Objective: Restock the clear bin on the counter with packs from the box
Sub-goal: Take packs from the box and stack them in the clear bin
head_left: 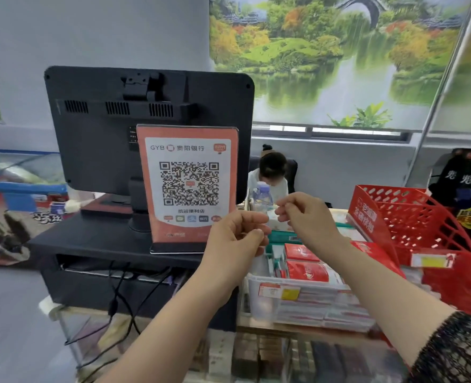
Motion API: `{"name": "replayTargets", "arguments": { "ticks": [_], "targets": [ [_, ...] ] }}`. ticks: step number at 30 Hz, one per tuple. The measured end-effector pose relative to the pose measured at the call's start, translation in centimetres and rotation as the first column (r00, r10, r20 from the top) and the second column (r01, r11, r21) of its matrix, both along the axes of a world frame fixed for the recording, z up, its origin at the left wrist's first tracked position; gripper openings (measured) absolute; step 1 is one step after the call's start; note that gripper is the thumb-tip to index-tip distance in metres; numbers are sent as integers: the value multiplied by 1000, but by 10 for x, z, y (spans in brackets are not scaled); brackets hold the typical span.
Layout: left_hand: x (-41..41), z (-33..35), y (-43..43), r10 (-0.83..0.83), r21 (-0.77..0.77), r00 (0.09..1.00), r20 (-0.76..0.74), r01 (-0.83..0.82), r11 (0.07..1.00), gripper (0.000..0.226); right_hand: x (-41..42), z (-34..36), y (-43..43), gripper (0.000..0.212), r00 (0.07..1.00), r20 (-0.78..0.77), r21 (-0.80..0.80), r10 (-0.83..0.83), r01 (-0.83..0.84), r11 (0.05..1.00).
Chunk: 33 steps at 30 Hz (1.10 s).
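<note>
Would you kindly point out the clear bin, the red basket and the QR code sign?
clear bin (253,298), head view, on its front wall near the left corner.
red basket (411,217), head view, on its perforated side wall.
QR code sign (189,183), head view, on the code's middle.

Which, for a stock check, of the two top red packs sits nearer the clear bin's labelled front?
The lower red pack, right behind the tags; the other red pack lies beyond it.

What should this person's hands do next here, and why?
Probably reach away for another pack. The left hand and right hand hover, fingertips pinched, above the clear bin of red packs, with no pack visible in either. I can't make out the box in this view.
</note>
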<state>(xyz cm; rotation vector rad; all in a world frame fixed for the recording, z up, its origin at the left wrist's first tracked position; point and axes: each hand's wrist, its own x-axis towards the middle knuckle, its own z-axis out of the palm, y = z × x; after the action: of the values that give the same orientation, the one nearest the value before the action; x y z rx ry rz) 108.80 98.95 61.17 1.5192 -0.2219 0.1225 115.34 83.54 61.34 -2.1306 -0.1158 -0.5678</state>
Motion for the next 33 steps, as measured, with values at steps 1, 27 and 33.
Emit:
{"name": "replayTargets", "arguments": {
  "ticks": [1,27,33],
  "targets": [
    [-3,-2,2,-7,-7,1000,1,7,1000,24,-12,-2,6,24,999,43,34,5,-6,999],
    [-138,-295,9,-12,242,947,-321,95,966,19,-216,-302,39,25,920,-357,163,163,-111,980],
    [-157,-439,18,33,304,874,-485,133,943,21,-249,-440,44,31,833,-532,185,153,-62,981]
  ]
}}
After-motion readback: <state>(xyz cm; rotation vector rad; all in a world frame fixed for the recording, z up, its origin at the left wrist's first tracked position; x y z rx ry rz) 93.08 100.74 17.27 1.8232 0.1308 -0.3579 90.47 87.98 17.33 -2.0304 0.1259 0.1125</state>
